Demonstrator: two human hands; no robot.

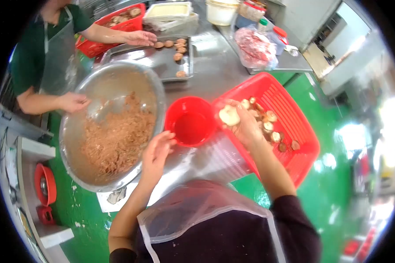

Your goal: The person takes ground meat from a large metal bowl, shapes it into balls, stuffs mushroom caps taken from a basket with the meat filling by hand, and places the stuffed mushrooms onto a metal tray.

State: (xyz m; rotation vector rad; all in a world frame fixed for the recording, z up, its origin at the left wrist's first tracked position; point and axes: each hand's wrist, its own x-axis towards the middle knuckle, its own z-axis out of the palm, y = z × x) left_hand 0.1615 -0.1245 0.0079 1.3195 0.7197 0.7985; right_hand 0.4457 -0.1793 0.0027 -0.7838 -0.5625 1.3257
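My right hand [246, 128] grips a pale mushroom [229, 115] at the near left side of the red plastic basket [296, 116]. Several loose mushrooms [267, 125] with brown caps and pale undersides lie in that basket. Close to the near left rim of a red bowl [190, 105] is my left hand [157, 151], its fingers loosely bent and apart, with nothing visible in them. Whether it touches the rim I cannot tell. Left of it stands a large metal basin [156, 83] of brownish minced filling [118, 140].
Across the table, a co-worker's hand [140, 38] reaches over a metal tray [162, 65] with small round pieces [178, 56]. Their other hand [74, 102] is at the basin's rim. Behind are another red basket [98, 46], a white bucket [221, 12] and a bag of reddish meat [254, 46].
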